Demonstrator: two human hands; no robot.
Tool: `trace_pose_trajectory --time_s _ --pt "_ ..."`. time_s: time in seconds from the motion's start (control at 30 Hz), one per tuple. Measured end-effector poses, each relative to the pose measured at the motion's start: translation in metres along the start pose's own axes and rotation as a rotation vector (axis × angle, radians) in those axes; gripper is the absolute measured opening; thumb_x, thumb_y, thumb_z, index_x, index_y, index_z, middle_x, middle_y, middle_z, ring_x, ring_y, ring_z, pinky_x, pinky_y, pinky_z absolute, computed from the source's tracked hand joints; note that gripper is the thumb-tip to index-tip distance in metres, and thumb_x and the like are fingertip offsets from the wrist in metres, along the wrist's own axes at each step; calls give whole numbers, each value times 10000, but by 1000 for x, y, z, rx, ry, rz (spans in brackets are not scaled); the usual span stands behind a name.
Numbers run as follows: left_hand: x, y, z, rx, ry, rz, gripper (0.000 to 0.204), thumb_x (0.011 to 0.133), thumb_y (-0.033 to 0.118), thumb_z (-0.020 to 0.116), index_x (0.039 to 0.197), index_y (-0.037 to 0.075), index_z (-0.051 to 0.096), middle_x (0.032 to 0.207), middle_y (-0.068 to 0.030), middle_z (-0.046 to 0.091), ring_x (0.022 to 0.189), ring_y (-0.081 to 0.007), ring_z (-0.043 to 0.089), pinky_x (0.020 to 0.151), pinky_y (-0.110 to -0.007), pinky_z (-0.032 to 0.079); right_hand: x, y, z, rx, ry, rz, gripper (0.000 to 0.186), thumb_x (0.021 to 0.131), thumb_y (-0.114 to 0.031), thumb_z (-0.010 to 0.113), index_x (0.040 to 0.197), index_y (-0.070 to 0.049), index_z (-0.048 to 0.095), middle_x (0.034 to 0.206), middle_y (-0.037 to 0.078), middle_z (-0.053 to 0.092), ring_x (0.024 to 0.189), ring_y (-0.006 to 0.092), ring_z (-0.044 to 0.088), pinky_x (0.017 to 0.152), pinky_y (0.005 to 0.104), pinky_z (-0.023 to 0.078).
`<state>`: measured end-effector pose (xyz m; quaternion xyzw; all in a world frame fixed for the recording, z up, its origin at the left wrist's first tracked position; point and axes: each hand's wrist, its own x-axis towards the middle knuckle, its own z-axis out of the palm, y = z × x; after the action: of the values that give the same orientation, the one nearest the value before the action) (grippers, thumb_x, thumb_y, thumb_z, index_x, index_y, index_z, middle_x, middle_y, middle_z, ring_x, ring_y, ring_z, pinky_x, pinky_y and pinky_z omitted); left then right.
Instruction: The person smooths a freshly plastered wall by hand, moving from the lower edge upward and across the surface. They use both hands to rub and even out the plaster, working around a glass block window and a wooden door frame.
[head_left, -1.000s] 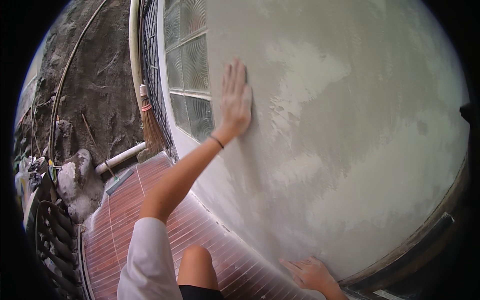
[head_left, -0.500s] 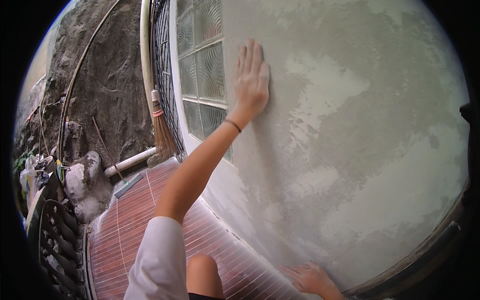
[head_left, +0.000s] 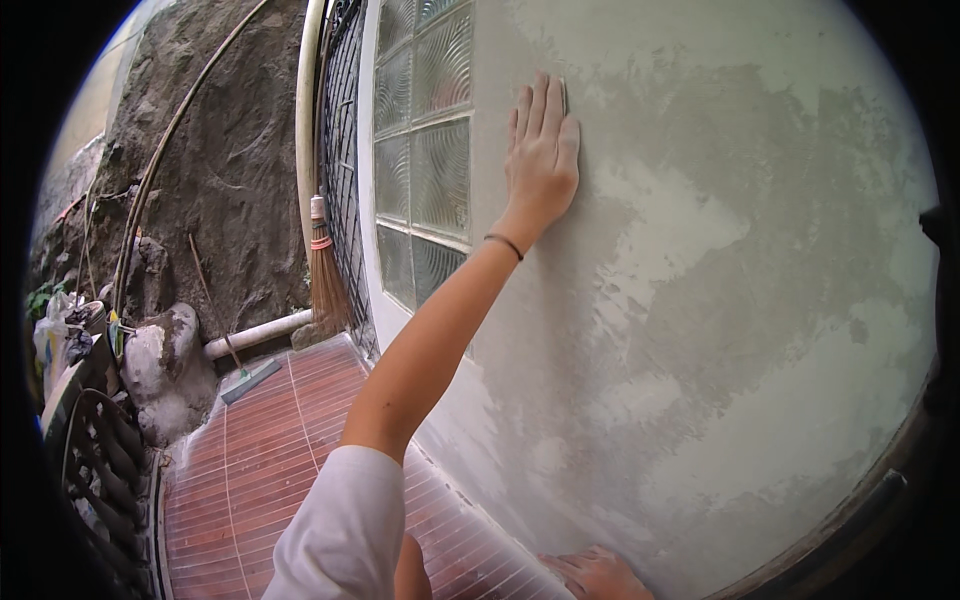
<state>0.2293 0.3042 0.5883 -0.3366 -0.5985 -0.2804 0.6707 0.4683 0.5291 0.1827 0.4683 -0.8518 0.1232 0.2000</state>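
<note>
My left hand (head_left: 543,160) lies against the grey-green plastered wall (head_left: 690,330), fingers straight and pointing up, with a dark band at the wrist. A thin pale flat piece (head_left: 563,95) peeks out beside the fingertips. Most of it is hidden under the palm, so its kind is unclear. Low down at the foot of the wall rests my right hand (head_left: 597,574), its fingers stretched out and pointing left. Nothing shows in it. Smooth pale patches and rougher grey ones cover the wall around both hands.
Left of my hand is a patterned glass-block window (head_left: 442,160) in a white frame. A straw broom (head_left: 326,275) hangs beside a pipe and a dark metal grille. Reddish tiled floor (head_left: 260,470) runs below, with a floor squeegee (head_left: 250,382) near the rock face (head_left: 220,160).
My left hand has slid upward and a little right along the wall, with the pale piece moving along under it. The view has shifted slightly. My right hand stays low by the wall.
</note>
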Motion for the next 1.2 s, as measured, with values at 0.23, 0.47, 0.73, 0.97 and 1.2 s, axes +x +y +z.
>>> trace_pose_trajectory --time_s 0.23,0.47,0.73,0.97,1.2 --pt "-95 54 -34 -4 -218 88 533 1008 222 317 1495 7 294 1576 -147 251 1476 -333 146 1190 -437 85 -9 3 15 -24 -181 54 670 754 -145 623 1405 -238 495 871 -30 686 681 151 639 683 303 483" --pt "3 5 0 -10 22 -22 534 1009 232 328 1501 29 293 1583 -139 235 1473 -328 164 1187 -452 85 -4 6 3 -12 -80 89 641 754 -175 644 1377 -264 524 986 -37 708 715 171 648 702 310 483" --pt "-116 37 -29 25 -202 -8 549 988 210 358 1503 32 293 1586 -139 227 1478 -318 151 1186 -468 73 2 -7 -9 -52 -111 86 651 742 -164 639 1375 -265 527 881 -17 695 723 166 653 704 321 482" --pt "-28 -21 -15 87 -67 -122 551 996 238 361 1506 43 286 1588 -126 224 1479 -319 143 1183 -492 56 0 5 10 -107 -217 126 664 761 -144 629 1400 -256 490 798 -12 643 735 166 627 718 325 480" --pt "-162 36 -49 99 -303 26 566 979 220 346 1501 8 282 1595 -148 190 1487 -329 93 1191 -461 31 4 -2 31 17 -251 119 659 807 -155 604 1435 -267 440 854 -1 660 800 209 644 805 365 490"
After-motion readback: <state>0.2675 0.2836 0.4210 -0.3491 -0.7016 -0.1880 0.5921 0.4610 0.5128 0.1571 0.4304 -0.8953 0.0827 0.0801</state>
